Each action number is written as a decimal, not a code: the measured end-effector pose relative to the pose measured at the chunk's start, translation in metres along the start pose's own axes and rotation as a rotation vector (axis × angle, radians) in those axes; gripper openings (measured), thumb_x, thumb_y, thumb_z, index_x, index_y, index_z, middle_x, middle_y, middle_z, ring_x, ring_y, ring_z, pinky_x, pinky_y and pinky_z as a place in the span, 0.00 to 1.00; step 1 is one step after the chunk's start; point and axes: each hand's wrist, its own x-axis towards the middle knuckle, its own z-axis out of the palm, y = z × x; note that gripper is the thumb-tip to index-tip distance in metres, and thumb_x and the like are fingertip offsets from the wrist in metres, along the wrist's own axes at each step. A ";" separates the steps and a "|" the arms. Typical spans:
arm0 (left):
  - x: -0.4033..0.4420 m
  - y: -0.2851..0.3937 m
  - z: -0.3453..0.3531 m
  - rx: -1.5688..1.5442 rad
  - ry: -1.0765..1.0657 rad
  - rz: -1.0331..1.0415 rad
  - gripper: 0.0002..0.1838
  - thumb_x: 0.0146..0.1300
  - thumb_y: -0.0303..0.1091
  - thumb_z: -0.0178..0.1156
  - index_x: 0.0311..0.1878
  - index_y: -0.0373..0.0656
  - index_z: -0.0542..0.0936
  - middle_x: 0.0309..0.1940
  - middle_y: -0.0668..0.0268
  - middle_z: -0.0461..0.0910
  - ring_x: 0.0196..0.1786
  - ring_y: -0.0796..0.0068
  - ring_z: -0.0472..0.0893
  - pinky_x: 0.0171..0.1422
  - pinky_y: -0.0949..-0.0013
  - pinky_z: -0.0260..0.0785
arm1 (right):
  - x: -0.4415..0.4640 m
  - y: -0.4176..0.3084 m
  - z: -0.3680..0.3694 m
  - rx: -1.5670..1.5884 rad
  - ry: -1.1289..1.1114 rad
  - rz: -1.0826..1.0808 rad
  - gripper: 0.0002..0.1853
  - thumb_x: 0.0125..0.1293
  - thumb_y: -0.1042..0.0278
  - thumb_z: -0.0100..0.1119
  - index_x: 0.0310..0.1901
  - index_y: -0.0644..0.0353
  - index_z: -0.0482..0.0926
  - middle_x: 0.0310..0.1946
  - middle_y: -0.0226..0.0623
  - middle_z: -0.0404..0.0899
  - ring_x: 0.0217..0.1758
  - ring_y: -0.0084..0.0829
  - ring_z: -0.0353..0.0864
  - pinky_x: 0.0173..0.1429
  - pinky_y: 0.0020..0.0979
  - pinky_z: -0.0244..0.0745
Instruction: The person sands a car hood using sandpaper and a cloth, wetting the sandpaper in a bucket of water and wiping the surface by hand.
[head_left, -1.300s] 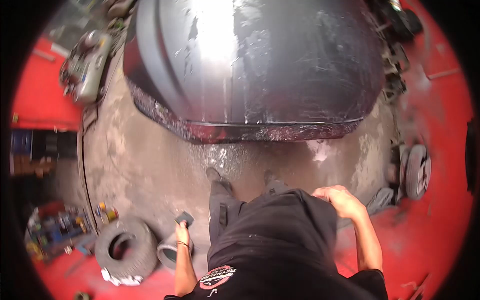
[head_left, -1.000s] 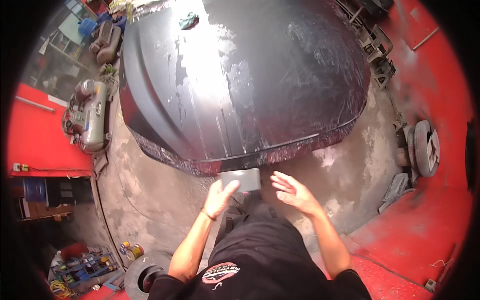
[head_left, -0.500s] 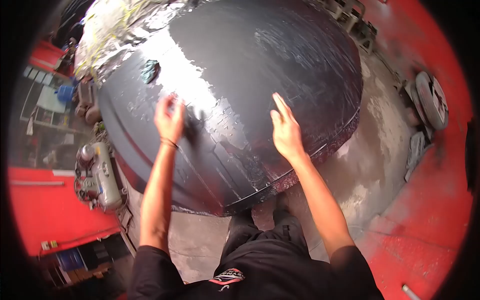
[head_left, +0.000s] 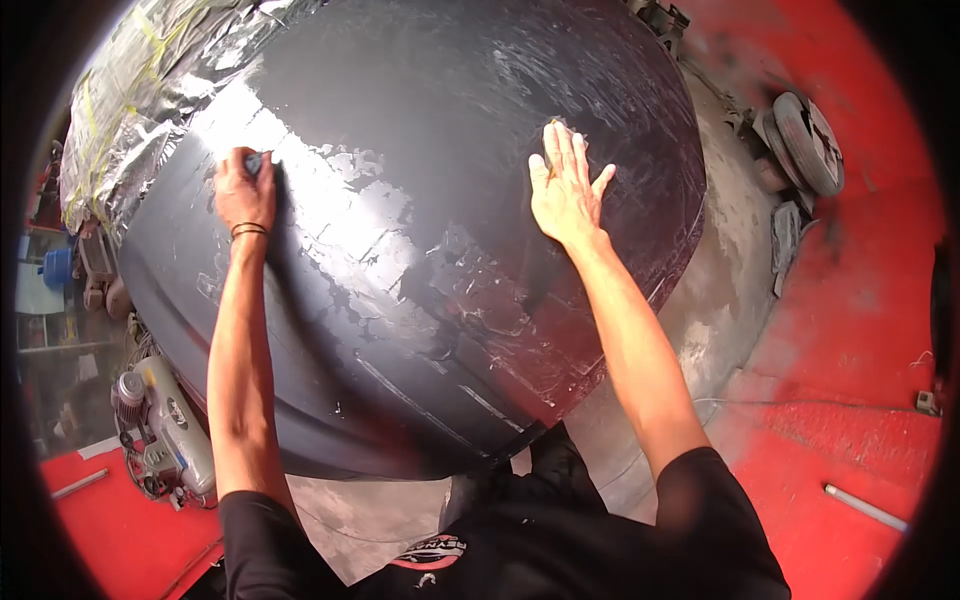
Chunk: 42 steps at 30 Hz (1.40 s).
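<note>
A large dark, wet car hood [head_left: 330,330] fills the middle of the head view, with bright reflections and water streaks on it. On its left part, my left hand [head_left: 243,195] is closed around a crumpled dark blue-green cloth [head_left: 254,163], most of it hidden by the fingers. Farther right, my right hand [head_left: 567,195] lies palm down at the panel, its fingers stretched and the thumb and little finger apart. Nothing shows in that hand, though whatever is under the palm is hidden.
Crinkled plastic sheeting [head_left: 120,110] with yellow tape covers the area behind the hood at the upper left. An air compressor [head_left: 170,430] stands at the left. Wheels [head_left: 800,145] lean near the red surface [head_left: 860,320] on the right, where a pale tube [head_left: 865,507] lies.
My left hand has moved left and up onto the cloth and closed on it. My right hand has turned from edge-on to palm down. The view has shifted.
</note>
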 end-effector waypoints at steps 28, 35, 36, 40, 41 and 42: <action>-0.063 0.111 -0.016 -0.177 -0.120 0.185 0.23 0.78 0.45 0.65 0.70 0.48 0.79 0.67 0.50 0.79 0.73 0.46 0.76 0.80 0.43 0.63 | -0.004 -0.071 0.014 -0.049 -0.072 -0.370 0.32 0.90 0.49 0.33 0.90 0.44 0.60 0.92 0.26 0.54 0.96 0.38 0.47 0.90 0.81 0.28; -0.062 0.117 -0.018 -0.065 -0.164 0.182 0.25 0.78 0.44 0.64 0.73 0.47 0.78 0.72 0.47 0.77 0.77 0.44 0.73 0.83 0.43 0.61 | 0.110 -0.062 0.020 -0.004 0.001 0.027 0.32 0.88 0.52 0.34 0.87 0.50 0.61 0.92 0.25 0.53 0.96 0.42 0.43 0.88 0.84 0.35; -0.059 0.119 -0.016 -0.065 -0.162 0.177 0.25 0.78 0.44 0.64 0.73 0.47 0.79 0.72 0.48 0.77 0.77 0.44 0.73 0.82 0.43 0.61 | 0.086 -0.083 0.002 0.070 -0.034 -0.018 0.30 0.88 0.52 0.37 0.84 0.51 0.65 0.90 0.28 0.56 0.95 0.44 0.44 0.88 0.84 0.34; -0.063 0.116 -0.013 -0.064 -0.166 0.184 0.24 0.78 0.44 0.63 0.73 0.47 0.79 0.71 0.48 0.78 0.77 0.46 0.74 0.82 0.43 0.61 | -0.045 -0.114 0.022 0.086 -0.072 -0.445 0.31 0.89 0.51 0.39 0.89 0.44 0.62 0.92 0.30 0.55 0.95 0.42 0.50 0.89 0.82 0.28; -0.064 0.115 -0.012 -0.066 -0.165 0.190 0.24 0.78 0.44 0.63 0.73 0.47 0.79 0.71 0.48 0.78 0.77 0.46 0.74 0.82 0.43 0.61 | -0.041 -0.104 0.019 0.037 -0.052 -0.436 0.31 0.89 0.51 0.38 0.88 0.43 0.62 0.92 0.30 0.56 0.95 0.42 0.50 0.89 0.82 0.28; -0.064 0.114 -0.012 -0.064 -0.163 0.193 0.24 0.78 0.44 0.63 0.73 0.47 0.79 0.71 0.48 0.78 0.77 0.46 0.74 0.82 0.44 0.61 | -0.028 -0.089 0.013 -0.009 -0.033 -0.432 0.30 0.89 0.51 0.37 0.88 0.42 0.63 0.91 0.29 0.57 0.95 0.41 0.50 0.89 0.82 0.28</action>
